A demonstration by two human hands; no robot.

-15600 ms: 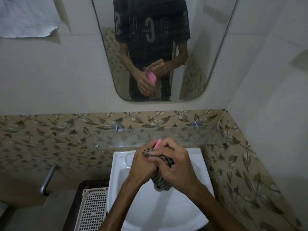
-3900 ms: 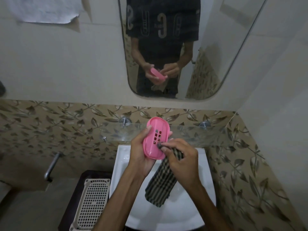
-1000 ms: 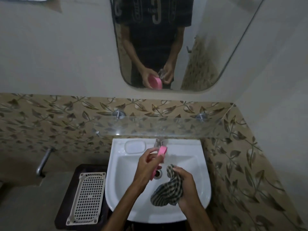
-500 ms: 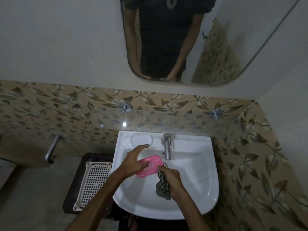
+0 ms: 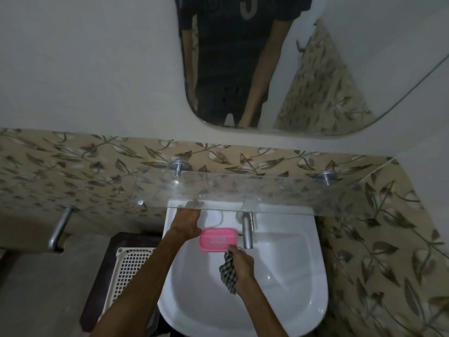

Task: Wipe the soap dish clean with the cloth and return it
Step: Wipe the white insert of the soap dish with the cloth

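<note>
while the person stands over a white washbasin [image 5: 286,276], a pink soap dish [image 5: 218,240] sits level and open side up, just above the back of the bowl, between the two hands and just left of the steel tap [image 5: 247,230]. the left hand [image 5: 185,221] reaches toward the basin's back left corner, its fingers passing under the front edge of a glass shelf [image 5: 267,190], so how far they are spread cannot be told; the heel of this hand touches the dish's left end, probably steadying it from that side. the right hand [image 5: 239,265] is curled around a bunched checked cloth [image 5: 228,272], and its fingertips meet the dish's near right corner, so it seems to carry cloth and dish together. the dish appears to be on its way to the moulded soap recess at the basin's back left, partly hidden by the left hand, which suggests wiping is done and only the return remains. a white perforated tray [image 5: 126,268] lies on a dark stand left of the basin, and a mirror [image 5: 279,69] hangs above.
</note>
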